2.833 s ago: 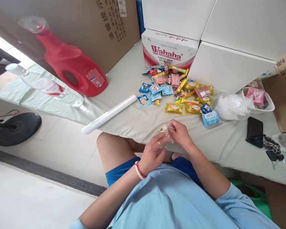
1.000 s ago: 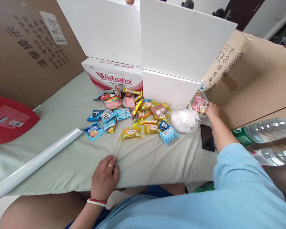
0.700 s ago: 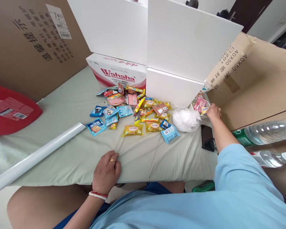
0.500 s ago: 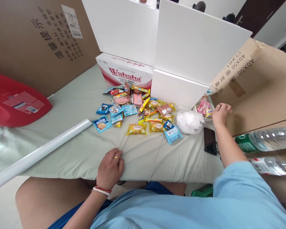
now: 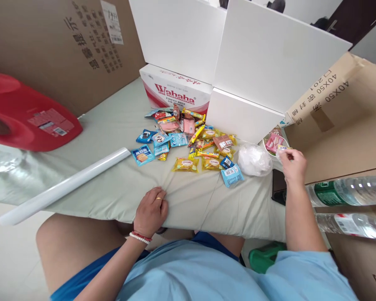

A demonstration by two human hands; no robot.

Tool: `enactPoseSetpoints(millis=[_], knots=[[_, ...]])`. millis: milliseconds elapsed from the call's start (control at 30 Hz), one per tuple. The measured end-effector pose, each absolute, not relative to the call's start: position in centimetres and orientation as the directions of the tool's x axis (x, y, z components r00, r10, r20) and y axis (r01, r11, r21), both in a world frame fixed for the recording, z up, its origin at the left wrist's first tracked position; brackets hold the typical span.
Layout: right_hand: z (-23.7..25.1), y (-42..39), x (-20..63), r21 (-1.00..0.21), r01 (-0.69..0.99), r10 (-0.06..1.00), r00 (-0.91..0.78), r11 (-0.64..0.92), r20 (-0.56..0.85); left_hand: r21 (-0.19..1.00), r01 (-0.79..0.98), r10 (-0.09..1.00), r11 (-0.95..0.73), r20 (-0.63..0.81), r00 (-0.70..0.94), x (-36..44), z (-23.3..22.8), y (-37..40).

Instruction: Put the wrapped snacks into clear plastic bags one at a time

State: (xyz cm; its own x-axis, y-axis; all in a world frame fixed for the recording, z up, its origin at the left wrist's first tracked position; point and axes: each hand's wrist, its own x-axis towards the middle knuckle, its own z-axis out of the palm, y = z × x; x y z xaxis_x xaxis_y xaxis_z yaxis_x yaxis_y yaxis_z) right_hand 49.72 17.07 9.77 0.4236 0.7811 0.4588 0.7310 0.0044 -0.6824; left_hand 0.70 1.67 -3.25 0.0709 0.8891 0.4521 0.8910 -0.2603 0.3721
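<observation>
My right hand (image 5: 293, 166) pinches a small yellow-and-clear snack packet (image 5: 282, 149) between thumb and fingertips, right by the rim of a white bowl (image 5: 266, 146). Inside the bowl lies a pink snack packet (image 5: 273, 142) among others partly hidden. My left hand (image 5: 152, 211) lies on the cloth near the table's front edge, fingers lowered and resting, holding nothing visible. Ahead of it spreads a pile of wrapped snacks, with yellow packets (image 5: 186, 164), blue packets (image 5: 232, 175) and a brown packet (image 5: 224, 142). A crumpled white plastic bag (image 5: 255, 159) sits between pile and bowl.
A clear plastic roll (image 5: 72, 182) and a red jug (image 5: 28, 113) occupy the left. Behind the snacks stand a Wahaba-style printed carton (image 5: 175, 93) and white panels (image 5: 275, 54). Beside my right forearm are a black phone (image 5: 278, 186), water bottles (image 5: 347, 191) and a cardboard box (image 5: 341, 125).
My right hand has shifted slightly and turned at the bowl, and a small packet now shows in its pinch. My left hand stays on the cloth. The view has swung a little left.
</observation>
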Motion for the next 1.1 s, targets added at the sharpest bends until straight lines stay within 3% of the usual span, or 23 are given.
enactPoseSetpoints(millis=[67,133,200,233,300,367,533,733,900,967,1100], knots=[[9.7,13.9,47.2,-0.890,0.419,0.726,0.554,0.181,0.408,0.492,0.847,0.897,-0.202,0.441,-0.042,1.0,-2.8,1.3],[8.4,10.2,42.8,-0.973,0.052,0.826,0.521,0.223,0.217,0.644,0.754,0.909,-0.131,0.381,-0.168,2.0,-1.7,0.8],[6.3,6.3,37.3,-0.991,-0.134,0.952,0.305,0.022,-0.020,0.794,0.599,0.950,-0.102,0.257,-0.177,3.9,-0.3,0.3],[5.2,4.6,34.4,-0.982,-0.157,0.971,0.195,-0.110,-0.139,0.865,0.490,0.980,-0.106,0.175,-0.096,5.1,0.3,0.2],[3.5,1.9,29.4,-0.937,-0.194,0.955,-0.008,-0.292,-0.296,0.965,0.256,0.996,-0.053,0.033,0.083,7.4,1.1,0.1],[2.7,0.5,26.2,-0.899,-0.229,0.927,-0.134,-0.373,-0.350,0.997,0.042,0.977,0.071,-0.078,0.196,9.1,1.2,0.2],[2.7,1.3,25.8,-0.907,-0.188,0.921,-0.181,-0.378,-0.346,0.972,-0.104,0.969,0.209,-0.192,0.157,8.9,1.1,0.6],[2.6,2.7,28.4,-0.935,-0.161,0.948,-0.019,-0.316,-0.317,0.902,-0.350,0.946,0.253,-0.306,-0.104,6.4,1.7,1.0],[2.2,2.3,29.7,-0.961,-0.069,0.962,-0.087,-0.266,-0.260,0.790,-0.548,0.924,0.273,-0.374,-0.079,5.2,2.5,0.8],[2.7,2.0,30.1,-0.988,0.006,0.973,-0.172,-0.154,-0.153,0.761,-0.587,0.923,0.277,-0.381,-0.058,5.0,2.8,0.9],[4.5,1.4,30.6,-0.961,0.174,0.932,-0.332,0.213,0.147,0.773,-0.583,0.928,0.250,-0.363,-0.084,4.8,3.1,1.5]])
